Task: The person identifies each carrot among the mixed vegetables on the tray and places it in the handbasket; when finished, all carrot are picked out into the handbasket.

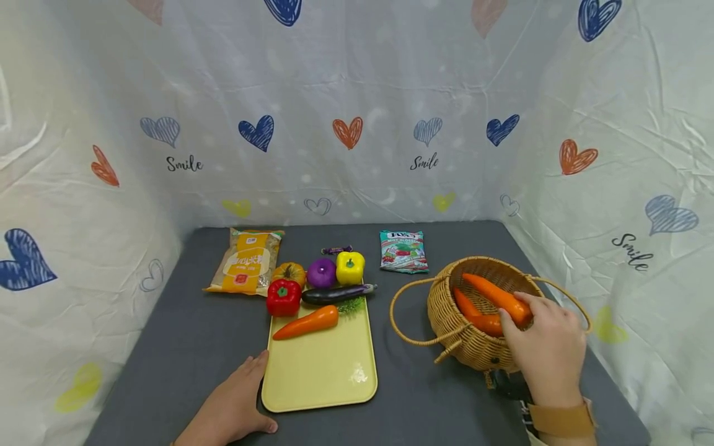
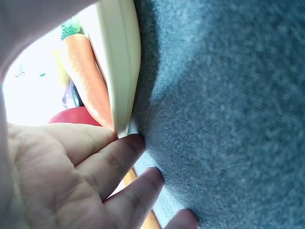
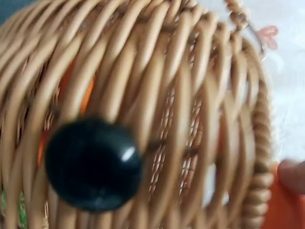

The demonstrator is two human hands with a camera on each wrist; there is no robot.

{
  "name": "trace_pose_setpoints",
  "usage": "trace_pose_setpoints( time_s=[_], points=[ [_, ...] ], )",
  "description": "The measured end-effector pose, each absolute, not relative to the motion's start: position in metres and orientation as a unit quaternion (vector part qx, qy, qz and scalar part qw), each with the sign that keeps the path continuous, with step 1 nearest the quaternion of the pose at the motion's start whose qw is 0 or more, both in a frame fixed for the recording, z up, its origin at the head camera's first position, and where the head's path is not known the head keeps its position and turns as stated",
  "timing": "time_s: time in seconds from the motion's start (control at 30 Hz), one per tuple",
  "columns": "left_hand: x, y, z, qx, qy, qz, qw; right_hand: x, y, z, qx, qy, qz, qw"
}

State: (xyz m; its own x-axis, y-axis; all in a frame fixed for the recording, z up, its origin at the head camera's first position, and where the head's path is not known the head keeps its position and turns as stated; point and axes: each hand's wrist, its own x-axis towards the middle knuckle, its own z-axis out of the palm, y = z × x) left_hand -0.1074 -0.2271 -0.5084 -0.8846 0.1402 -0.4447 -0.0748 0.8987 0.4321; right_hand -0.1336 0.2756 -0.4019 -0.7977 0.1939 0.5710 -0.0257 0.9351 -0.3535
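Note:
In the head view my right hand pinches an orange carrot by its thick end, inside a wicker basket. More orange carrot shows beneath it. The right wrist view is mostly filled by the basket's woven side and its round black button; a fingertip on orange peeks in at the edge. My left hand lies at the left side of a yellow tray, fingers extended along its edge. A carrot with green leaves lies on the tray.
At the tray's far end are an eggplant, a red pepper, a yellow pepper, a purple onion-like ball and a small pumpkin. A grain bag and a candy packet lie behind. The basket's handle juts left.

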Motion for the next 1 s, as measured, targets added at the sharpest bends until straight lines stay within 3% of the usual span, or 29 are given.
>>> trace_pose_setpoints(
  time_s=[0.27, 0.73, 1.0],
  points=[
    [-0.106, -0.228, -0.51, 0.013, 0.942, 0.228, 0.244, -0.135, 0.271, -0.401, -0.036, -0.939, 0.164, 0.299],
    [-0.103, -0.23, -0.509, 0.017, 0.945, 0.227, 0.234, -0.137, 0.215, -0.397, 0.09, -0.889, 0.178, 0.411],
    [-0.102, -0.228, -0.508, 0.018, 0.944, 0.231, 0.233, -0.145, 0.157, -0.406, 0.182, -0.891, 0.179, 0.377]
  ],
)
